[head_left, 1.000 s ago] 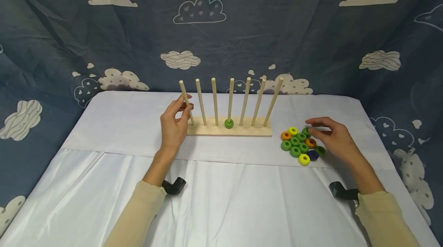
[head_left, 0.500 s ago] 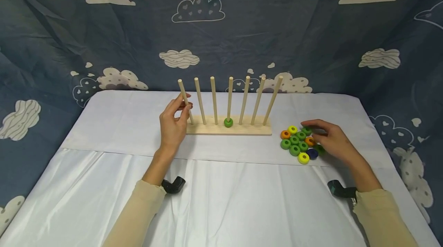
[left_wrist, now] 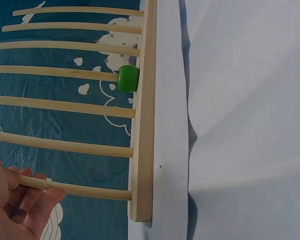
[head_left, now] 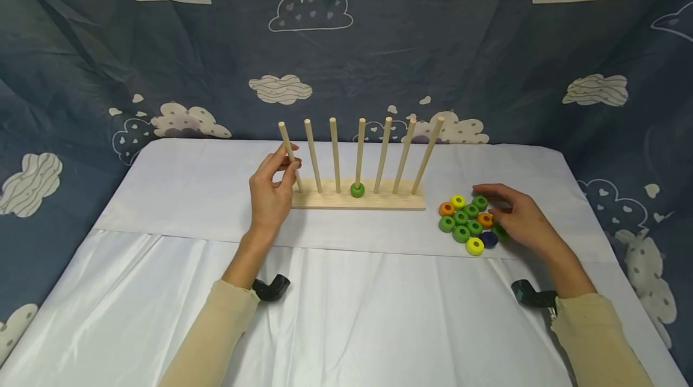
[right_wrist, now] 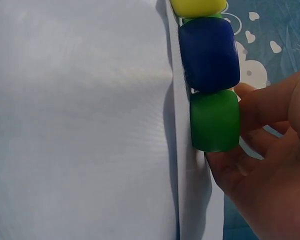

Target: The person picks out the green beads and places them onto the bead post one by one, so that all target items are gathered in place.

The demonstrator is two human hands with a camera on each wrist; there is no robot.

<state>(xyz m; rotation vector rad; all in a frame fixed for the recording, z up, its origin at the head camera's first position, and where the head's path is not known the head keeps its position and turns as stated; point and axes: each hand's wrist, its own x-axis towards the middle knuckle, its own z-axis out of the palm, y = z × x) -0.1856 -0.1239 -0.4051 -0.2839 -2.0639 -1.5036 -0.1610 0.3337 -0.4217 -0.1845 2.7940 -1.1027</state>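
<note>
On the table stands a wooden peg rack (head_left: 373,200) with several upright pegs. A green bead (head_left: 357,190) sits at the foot of its middle peg. My left hand (head_left: 271,194) pinches the leftmost peg (left_wrist: 95,190) between thumb and fingers. To the right of the rack lies a cluster of green, yellow, orange and dark blue beads. My right hand (head_left: 520,215) reaches over the cluster's right side, fingers loosely bent near an orange bead (head_left: 485,220) and a far green bead (head_left: 479,202). In the right wrist view, a green bead (right_wrist: 215,121) and a blue bead (right_wrist: 210,55) partly hide the fingertips.
A white cloth (head_left: 346,315) covers the table, with a fold line running across it. Behind the table hangs a dark blue curtain (head_left: 433,44) with cloud prints. Each wrist wears a black camera, such as the left camera (head_left: 272,288).
My right hand has moved slightly left and come closer over the beads. The left hand keeps its pinch on the leftmost peg. The rack and beads stay in place.
</note>
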